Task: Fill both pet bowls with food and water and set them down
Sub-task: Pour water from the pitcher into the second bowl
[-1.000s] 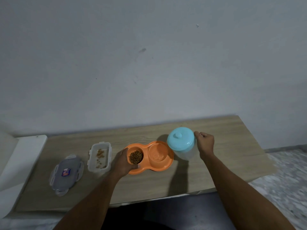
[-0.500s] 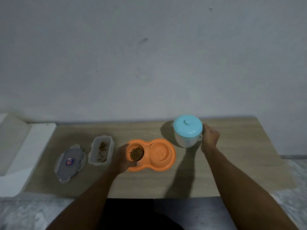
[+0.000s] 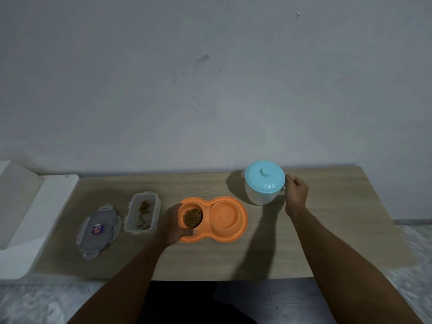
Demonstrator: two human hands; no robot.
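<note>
An orange double pet bowl [image 3: 243, 219] lies on the wooden table [image 3: 327, 230]. Its left well holds brown kibble [image 3: 192, 217]; its right well [image 3: 224, 215] looks wet or bare, I cannot tell which. My left hand [image 3: 171, 226] grips the bowl's left end. A white jug with a light-blue lid [image 3: 264, 181] stands behind the bowl to the right. My right hand [image 3: 296, 192] is closed around the jug's handle on its right side.
A clear food box [image 3: 142, 212] with a few kibble pieces sits left of the bowl. Its grey clip lid [image 3: 99, 230] lies further left. A white block [image 3: 35, 220] borders the table's left end. The wall rises right behind the table.
The view has tilted and shifted. The jug has come down from a tilt over the right well to stand upright on the table behind it. My left hand stays on the bowl.
</note>
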